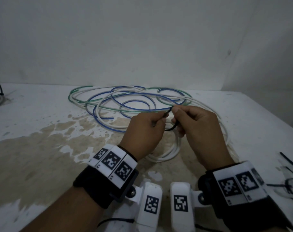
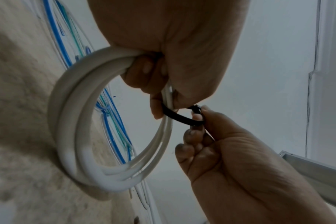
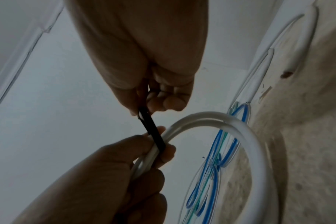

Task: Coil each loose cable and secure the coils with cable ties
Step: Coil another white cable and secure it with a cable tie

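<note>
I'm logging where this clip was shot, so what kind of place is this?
Probably a plain workroom or utility space, not a finished home room: a rough, stained white table against a bare wall, with loose cables and spare black cable ties on it.

White cable coil point(image 2: 71, 121): smooth glossy plastic. Cable tie point(image 2: 179, 117): matt black plastic. Tabletop point(image 1: 33, 148), 7 o'clock: rough, stained.

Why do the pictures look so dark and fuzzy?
Head view: dim light, table edges bend from the wide lens. Left wrist view: white cable coil soft and blurry, cable tie sharper. Right wrist view: the left hand is shadowy, blue cables smeared.
</note>
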`<action>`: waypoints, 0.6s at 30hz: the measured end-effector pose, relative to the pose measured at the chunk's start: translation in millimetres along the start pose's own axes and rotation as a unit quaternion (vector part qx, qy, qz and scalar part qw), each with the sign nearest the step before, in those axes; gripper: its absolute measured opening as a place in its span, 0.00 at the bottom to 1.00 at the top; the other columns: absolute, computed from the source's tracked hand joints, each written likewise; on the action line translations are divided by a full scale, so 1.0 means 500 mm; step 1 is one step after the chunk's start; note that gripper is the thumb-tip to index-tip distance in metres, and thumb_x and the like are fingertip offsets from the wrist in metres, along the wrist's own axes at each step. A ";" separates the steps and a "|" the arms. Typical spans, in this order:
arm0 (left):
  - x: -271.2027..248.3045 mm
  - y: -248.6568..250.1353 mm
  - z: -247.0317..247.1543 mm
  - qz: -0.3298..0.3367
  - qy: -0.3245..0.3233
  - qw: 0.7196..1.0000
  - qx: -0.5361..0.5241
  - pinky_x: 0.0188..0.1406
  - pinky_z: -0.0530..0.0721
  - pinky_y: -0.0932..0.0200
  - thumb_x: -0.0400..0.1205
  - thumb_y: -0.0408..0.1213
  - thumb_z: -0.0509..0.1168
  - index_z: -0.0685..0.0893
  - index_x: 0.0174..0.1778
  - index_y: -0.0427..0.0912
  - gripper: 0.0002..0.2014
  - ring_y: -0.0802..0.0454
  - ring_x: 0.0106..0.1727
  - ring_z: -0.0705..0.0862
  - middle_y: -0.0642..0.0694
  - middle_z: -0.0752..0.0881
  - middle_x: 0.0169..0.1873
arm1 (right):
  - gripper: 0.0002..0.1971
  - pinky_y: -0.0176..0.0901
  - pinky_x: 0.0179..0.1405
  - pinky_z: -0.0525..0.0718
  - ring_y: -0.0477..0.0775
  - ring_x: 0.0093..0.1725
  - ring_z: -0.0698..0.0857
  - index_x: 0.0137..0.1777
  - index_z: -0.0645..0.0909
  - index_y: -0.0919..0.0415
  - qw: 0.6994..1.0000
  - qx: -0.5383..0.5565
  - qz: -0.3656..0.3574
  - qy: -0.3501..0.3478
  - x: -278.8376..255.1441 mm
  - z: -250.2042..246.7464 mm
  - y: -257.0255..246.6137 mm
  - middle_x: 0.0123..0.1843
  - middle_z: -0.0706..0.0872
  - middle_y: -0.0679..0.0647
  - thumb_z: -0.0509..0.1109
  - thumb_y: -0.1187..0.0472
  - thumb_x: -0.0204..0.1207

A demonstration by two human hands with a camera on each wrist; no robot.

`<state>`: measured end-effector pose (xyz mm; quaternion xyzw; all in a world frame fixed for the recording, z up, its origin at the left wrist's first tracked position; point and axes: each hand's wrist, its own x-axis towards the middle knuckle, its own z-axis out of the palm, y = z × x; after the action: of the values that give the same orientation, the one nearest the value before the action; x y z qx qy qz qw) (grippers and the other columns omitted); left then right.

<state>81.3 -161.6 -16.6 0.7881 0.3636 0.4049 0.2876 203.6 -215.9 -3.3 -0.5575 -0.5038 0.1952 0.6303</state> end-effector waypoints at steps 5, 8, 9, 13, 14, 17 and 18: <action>-0.003 -0.003 0.002 0.059 -0.013 0.997 0.042 0.29 0.71 0.68 0.78 0.43 0.54 0.88 0.61 0.47 0.22 0.54 0.33 0.82 0.44 0.90 0.36 | 0.06 0.24 0.21 0.71 0.36 0.20 0.77 0.37 0.83 0.55 1.000 -0.023 0.004 -0.011 0.003 -0.002 0.008 0.22 0.83 0.44 0.73 0.64 0.74; -0.006 0.003 0.002 0.083 -0.016 0.996 0.039 0.28 0.70 0.69 0.78 0.42 0.54 0.89 0.56 0.49 0.20 0.53 0.33 0.80 0.45 0.89 0.31 | 0.07 0.26 0.21 0.71 0.37 0.21 0.77 0.35 0.82 0.57 0.999 -0.008 0.023 -0.023 0.001 0.004 0.011 0.23 0.84 0.48 0.71 0.65 0.75; -0.008 0.006 0.003 0.081 -0.017 0.996 0.033 0.30 0.73 0.69 0.79 0.42 0.54 0.89 0.57 0.49 0.20 0.54 0.34 0.82 0.46 0.90 0.34 | 0.07 0.27 0.22 0.73 0.37 0.22 0.79 0.36 0.82 0.58 1.000 -0.004 0.020 -0.016 0.001 0.005 0.009 0.24 0.84 0.48 0.71 0.66 0.75; -0.006 0.012 0.004 0.055 -0.020 0.998 0.020 0.40 0.76 0.74 0.80 0.45 0.56 0.88 0.58 0.44 0.19 0.58 0.44 0.84 0.49 0.91 0.46 | 0.10 0.23 0.25 0.74 0.34 0.22 0.79 0.34 0.81 0.59 0.999 0.010 -0.028 0.038 -0.003 0.006 -0.005 0.21 0.82 0.41 0.70 0.72 0.74; -0.005 0.010 0.004 0.049 -0.024 0.998 0.032 0.38 0.74 0.76 0.83 0.44 0.57 0.89 0.51 0.42 0.16 0.57 0.39 0.83 0.48 0.91 0.44 | 0.10 0.21 0.25 0.73 0.34 0.22 0.79 0.34 0.80 0.59 0.998 0.007 -0.041 0.041 -0.005 0.008 -0.007 0.20 0.81 0.39 0.70 0.72 0.74; -0.001 0.002 0.001 0.042 -0.030 0.997 0.052 0.35 0.71 0.77 0.85 0.36 0.60 0.84 0.35 0.47 0.13 0.64 0.31 0.78 0.50 0.87 0.33 | 0.09 0.20 0.24 0.71 0.33 0.21 0.78 0.35 0.80 0.60 0.998 -0.008 -0.053 0.043 -0.009 0.013 -0.008 0.19 0.79 0.38 0.71 0.70 0.74; -0.001 0.001 0.000 0.051 -0.027 0.997 0.052 0.34 0.71 0.76 0.84 0.35 0.60 0.82 0.33 0.48 0.14 0.65 0.31 0.78 0.54 0.85 0.30 | 0.09 0.20 0.24 0.72 0.34 0.21 0.78 0.35 0.80 0.59 0.998 -0.009 -0.050 0.042 -0.008 0.012 -0.007 0.19 0.80 0.40 0.71 0.70 0.74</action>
<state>81.1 -162.4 -16.5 0.8299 0.3360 0.3783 0.2351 195.5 -217.3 -2.6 -0.5447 -0.5058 0.1350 0.6552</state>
